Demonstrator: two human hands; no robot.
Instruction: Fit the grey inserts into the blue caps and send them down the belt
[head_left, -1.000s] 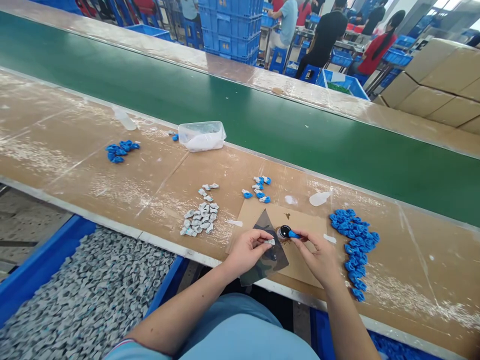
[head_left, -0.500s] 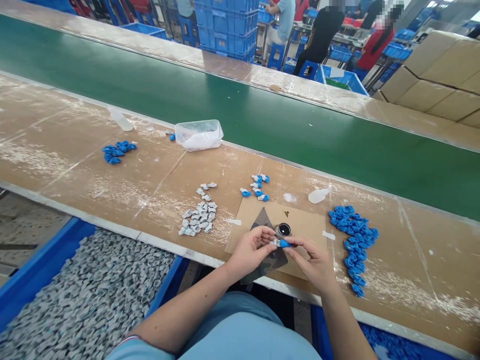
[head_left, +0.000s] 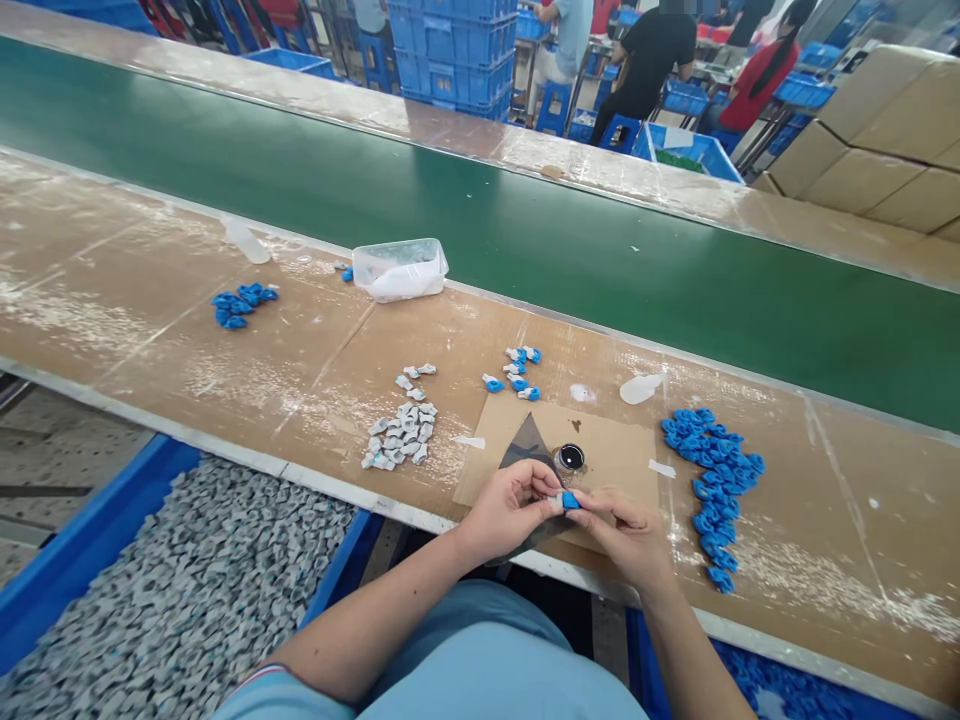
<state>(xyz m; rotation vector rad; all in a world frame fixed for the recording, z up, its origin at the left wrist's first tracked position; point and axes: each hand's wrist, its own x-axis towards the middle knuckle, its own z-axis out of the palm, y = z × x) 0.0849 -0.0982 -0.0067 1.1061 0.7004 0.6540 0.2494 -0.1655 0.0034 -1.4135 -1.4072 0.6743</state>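
My left hand [head_left: 511, 508] pinches the grey end of a small part, and my right hand [head_left: 624, 532] pinches its blue end [head_left: 570, 500]. Both hands meet over a cardboard sheet [head_left: 626, 440] with a dark triangular sheet [head_left: 525, 440] on it. Just beyond my fingers stands a small round pot with black contents [head_left: 571, 457]. Loose grey pieces [head_left: 401, 435] lie left of the cardboard. Several joined blue-and-grey parts [head_left: 517, 369] sit behind it. A long pile of blue pieces [head_left: 712, 480] is on the right.
A green belt [head_left: 465, 200] runs behind the table. On its near side are a clear tub [head_left: 399, 272] and white bottles [head_left: 641, 388]. A blue bin of grey pieces [head_left: 187, 580] stands lower left. People sit in the background beyond stacked blue crates [head_left: 454, 60].
Both hands have drawn slightly lower and closer together around the part, with less of its grey end showing. The camera view has shifted slightly.
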